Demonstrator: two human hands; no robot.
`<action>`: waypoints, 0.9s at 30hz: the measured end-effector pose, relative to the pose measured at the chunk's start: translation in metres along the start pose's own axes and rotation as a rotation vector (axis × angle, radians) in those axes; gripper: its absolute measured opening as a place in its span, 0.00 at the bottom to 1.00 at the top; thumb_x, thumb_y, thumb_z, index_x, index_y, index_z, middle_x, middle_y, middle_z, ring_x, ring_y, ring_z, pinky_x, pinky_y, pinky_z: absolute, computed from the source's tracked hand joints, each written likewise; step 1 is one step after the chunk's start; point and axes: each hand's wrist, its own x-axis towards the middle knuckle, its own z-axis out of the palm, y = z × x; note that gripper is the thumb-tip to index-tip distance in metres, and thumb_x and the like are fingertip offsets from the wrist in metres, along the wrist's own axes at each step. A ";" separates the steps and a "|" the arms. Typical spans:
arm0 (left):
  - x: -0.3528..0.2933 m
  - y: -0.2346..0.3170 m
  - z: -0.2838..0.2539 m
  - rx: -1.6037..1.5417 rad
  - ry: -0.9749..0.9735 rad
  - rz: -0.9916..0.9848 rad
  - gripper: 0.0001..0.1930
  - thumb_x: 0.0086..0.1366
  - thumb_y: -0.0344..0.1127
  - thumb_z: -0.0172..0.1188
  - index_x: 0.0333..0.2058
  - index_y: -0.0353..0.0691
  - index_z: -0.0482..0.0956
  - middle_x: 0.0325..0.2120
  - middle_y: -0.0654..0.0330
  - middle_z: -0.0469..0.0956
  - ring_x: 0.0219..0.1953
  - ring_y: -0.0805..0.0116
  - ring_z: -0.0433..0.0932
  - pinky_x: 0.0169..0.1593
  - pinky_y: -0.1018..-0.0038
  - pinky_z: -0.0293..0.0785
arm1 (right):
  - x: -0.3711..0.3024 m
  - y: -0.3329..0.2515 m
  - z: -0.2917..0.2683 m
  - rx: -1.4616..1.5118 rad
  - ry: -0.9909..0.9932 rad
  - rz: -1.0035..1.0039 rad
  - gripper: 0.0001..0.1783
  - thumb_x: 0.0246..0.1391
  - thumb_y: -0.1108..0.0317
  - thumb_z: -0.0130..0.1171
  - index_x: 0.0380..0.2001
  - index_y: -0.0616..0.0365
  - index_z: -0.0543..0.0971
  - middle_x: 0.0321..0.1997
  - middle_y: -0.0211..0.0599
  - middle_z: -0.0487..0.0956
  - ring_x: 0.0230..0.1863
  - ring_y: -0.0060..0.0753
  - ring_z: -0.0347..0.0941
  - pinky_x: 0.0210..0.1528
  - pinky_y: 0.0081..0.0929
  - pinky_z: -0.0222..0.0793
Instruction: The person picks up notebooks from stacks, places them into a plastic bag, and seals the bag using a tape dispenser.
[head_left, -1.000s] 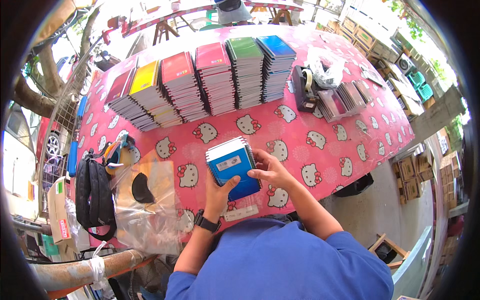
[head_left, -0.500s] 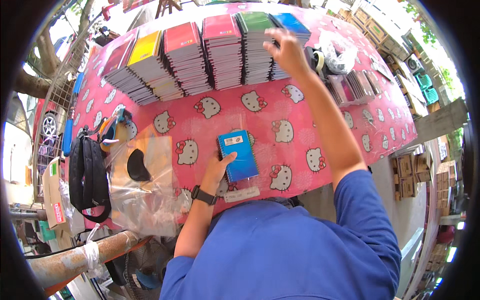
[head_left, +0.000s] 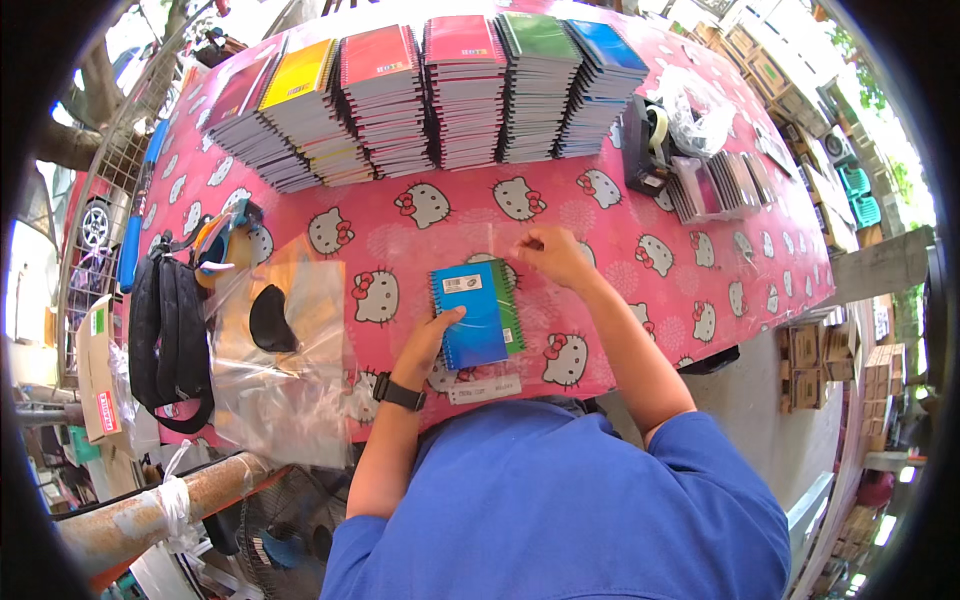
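The left hand (head_left: 432, 340) lay flat on a small stack of spiral notebooks (head_left: 476, 313), blue on top with a green one showing under its right edge; its fingers were spread over the lower left of the cover, pressing rather than closed around it. The stack rested on the pink cat-print surface (head_left: 640, 215), near its front edge and just before the person's chest. A black watch (head_left: 398, 392) sat on that wrist.

The right hand (head_left: 552, 254) hovered just beyond the stack's upper right corner, fingers pinched together; it seemed to pinch the edge of a thin clear sleeve (head_left: 455, 245) lying over the cloth there, though the film was too faint to be sure.

Along the far side stood rows of notebook piles (head_left: 450, 95), topped maroon, yellow, red, green and blue. A black tape dispenser (head_left: 647, 145) stood to their right, beside a clear bag (head_left: 700, 110) and a row of small dark pads (head_left: 722, 185). At the left lay clear plastic bags (head_left: 290, 370) and a black bag (head_left: 165, 335).
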 end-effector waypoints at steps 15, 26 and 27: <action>0.001 0.000 0.014 0.101 0.067 0.217 0.22 0.59 0.39 0.58 0.47 0.29 0.70 0.41 0.53 0.75 0.42 0.68 0.73 0.46 0.72 0.69 | 0.148 -0.085 -0.133 -0.819 0.649 -0.407 0.25 0.44 0.60 0.62 0.47 0.52 0.74 0.50 0.36 0.74 0.56 0.37 0.63 0.56 0.47 0.48; -0.024 0.025 -0.006 0.841 0.447 0.340 0.23 0.54 0.38 0.62 0.46 0.33 0.68 0.39 0.51 0.74 0.38 0.63 0.75 0.40 0.69 0.71 | 0.088 -0.106 -0.150 -0.393 1.013 -0.809 0.07 0.50 0.68 0.56 0.32 0.58 0.76 0.31 0.41 0.77 0.36 0.46 0.71 0.36 0.34 0.67; -0.027 0.019 -0.023 0.841 0.466 0.323 0.23 0.54 0.38 0.62 0.46 0.33 0.68 0.39 0.51 0.74 0.38 0.63 0.75 0.40 0.69 0.71 | 0.062 -0.119 -0.136 -0.139 0.820 -0.635 0.11 0.52 0.66 0.55 0.36 0.61 0.76 0.34 0.43 0.78 0.39 0.46 0.72 0.42 0.33 0.67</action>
